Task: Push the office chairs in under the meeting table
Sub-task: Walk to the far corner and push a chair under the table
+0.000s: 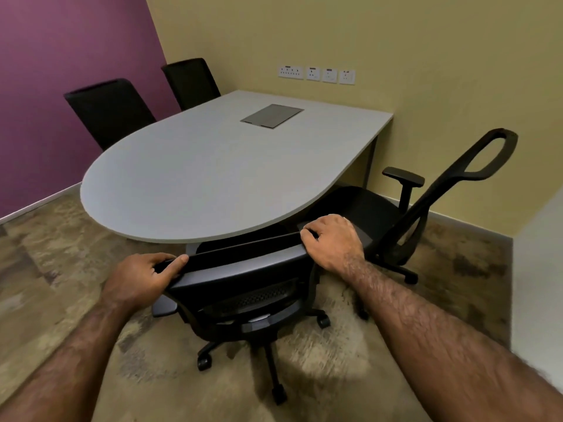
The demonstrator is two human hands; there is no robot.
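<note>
A black office chair (243,287) stands right in front of me at the rounded near end of the grey meeting table (189,178). My left hand (143,275) grips the left end of its backrest top. My right hand (332,242) grips the right end. Its seat is hidden beneath the table edge; its wheeled base shows on the carpet. A second black chair (411,208) stands at the table's right side, turned at an angle, its seat partly under the edge. Two more black chairs (112,111) (190,80) sit tucked in along the far left side.
A grey cable hatch (272,116) is set in the tabletop. The yellow wall with sockets (316,75) runs behind the table, the purple wall (61,71) to the left. Patterned carpet (61,284) covers the floor around me. A white wall corner (539,284) juts in at the right.
</note>
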